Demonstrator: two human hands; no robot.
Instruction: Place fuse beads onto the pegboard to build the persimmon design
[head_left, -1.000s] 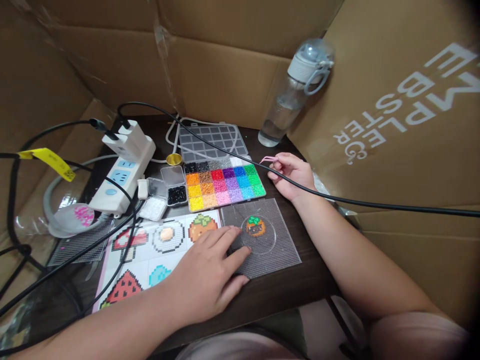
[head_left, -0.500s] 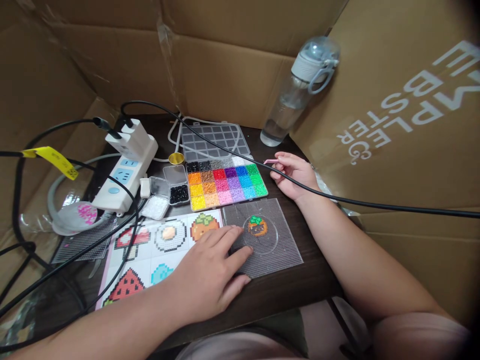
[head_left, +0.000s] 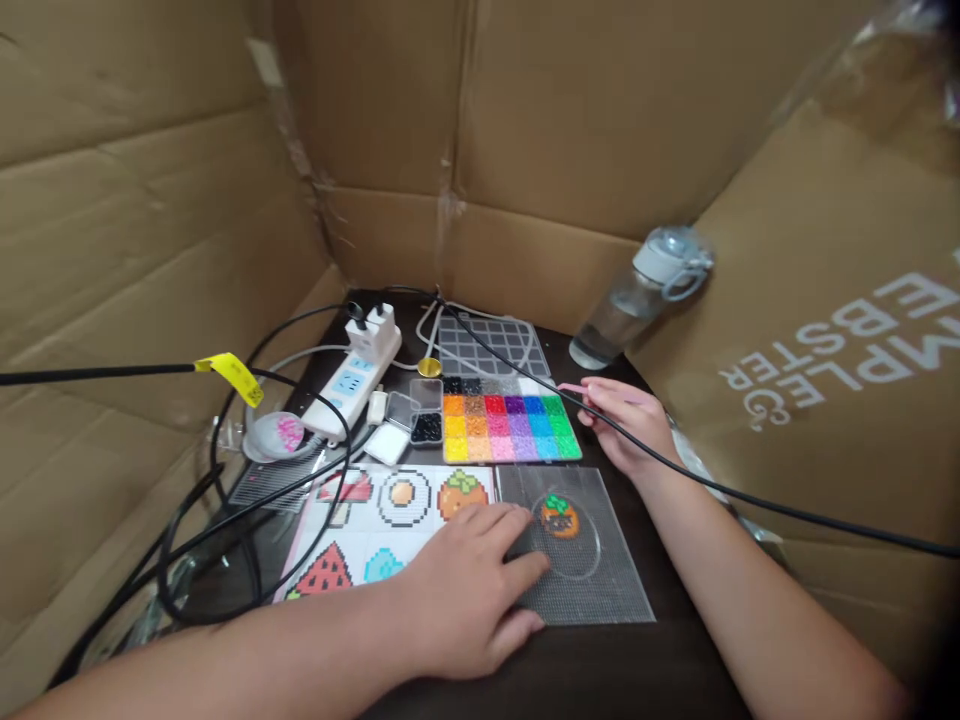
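Observation:
My left hand (head_left: pixel 480 585) lies with fingers apart across the pattern sheet (head_left: pixel 334 535) and the left side of the clear pegboard (head_left: pixel 615 580). On that pegboard is a small orange bead figure (head_left: pixel 561 520) with a green top and some dark beads. Pinched in my right hand (head_left: pixel 626 425) are pink tweezers (head_left: pixel 574 388), their tip by the upper right corner of the bead box (head_left: pixel 512 425). The open box holds beads sorted by colour in small compartments.
A small case of black beads (head_left: pixel 427 428), a power strip (head_left: pixel 352 380) and a gold cup (head_left: pixel 430 368) stand left of the box. A water bottle (head_left: pixel 637 300) is behind. A black cable (head_left: pixel 750 497) crosses over my right forearm.
The camera view has tilted upward and shifted left, so everything sits lower and further right. My left hand stays on the board; my right hand still holds the tweezers near the box.

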